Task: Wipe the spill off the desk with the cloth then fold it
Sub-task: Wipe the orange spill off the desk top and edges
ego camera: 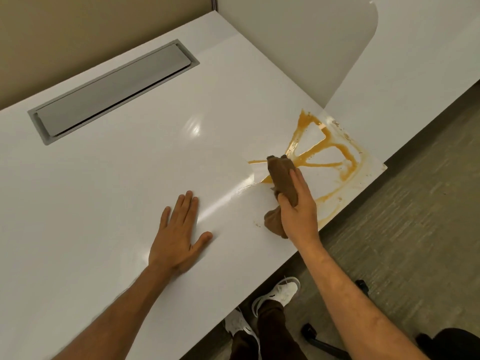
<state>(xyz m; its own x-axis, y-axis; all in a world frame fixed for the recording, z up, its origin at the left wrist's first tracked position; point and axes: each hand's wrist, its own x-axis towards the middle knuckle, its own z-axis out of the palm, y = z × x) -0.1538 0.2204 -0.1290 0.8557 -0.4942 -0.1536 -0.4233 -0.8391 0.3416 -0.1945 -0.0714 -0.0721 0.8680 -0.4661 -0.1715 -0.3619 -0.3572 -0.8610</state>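
One grey cable hatch (111, 93) is set into the white counter (130, 178) at the far left, lid down. One left hand (179, 236) is laid flat on the counter, palm down, fingers spread, so its grip is wide and nothing is held in it. Just right of that, one brown cloth (281, 178) is bunched up and clamped in the right hand (298, 211), the grip closed around it, with the cloth's far end pressed onto the near edge of the spill. One orange-brown spill (324, 152) is smeared in streaks across the counter's right corner. Below the counter edge, two white sneakers (279, 292) can be seen on the carpet (415, 203), plus chair casters, too dark to be counted properly.
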